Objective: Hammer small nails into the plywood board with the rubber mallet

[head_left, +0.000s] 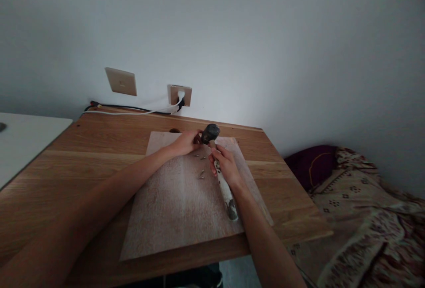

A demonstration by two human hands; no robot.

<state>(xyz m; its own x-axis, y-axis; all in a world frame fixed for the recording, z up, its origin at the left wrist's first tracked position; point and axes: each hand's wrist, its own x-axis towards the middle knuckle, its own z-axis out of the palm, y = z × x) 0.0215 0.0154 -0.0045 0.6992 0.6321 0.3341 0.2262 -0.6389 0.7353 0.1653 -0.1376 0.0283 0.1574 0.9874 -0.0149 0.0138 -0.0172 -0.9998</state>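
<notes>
Over on the left, my left hand (186,142) curls its fingers at the far part of the board (169,213); whether they pinch anything, I can't tell. Rightward, loose nails (201,178) on the board! And here's the hammer (226,193), its head beside those fingers, my right hand (226,164) wrapped round its handle.

Club hammer (225,186): dk blunt head at far end, nr board's far edge; pale straight handle, paint worn/chipped w/ dk patches, esp. twd butt. Gripped on upper handle, over R half of board, butt slanting back twd viewer & slightly R. Board (166,217): flat, thin, 4-sided, pale pinkish-brn, streaky/scuffed surface; lies flat on desk (93,142), near edge at slight angle. Nails (201,178): a few, small, thin, metallic; loose on board, L of handle, lying on sides, pointing diff. ways.
</notes>
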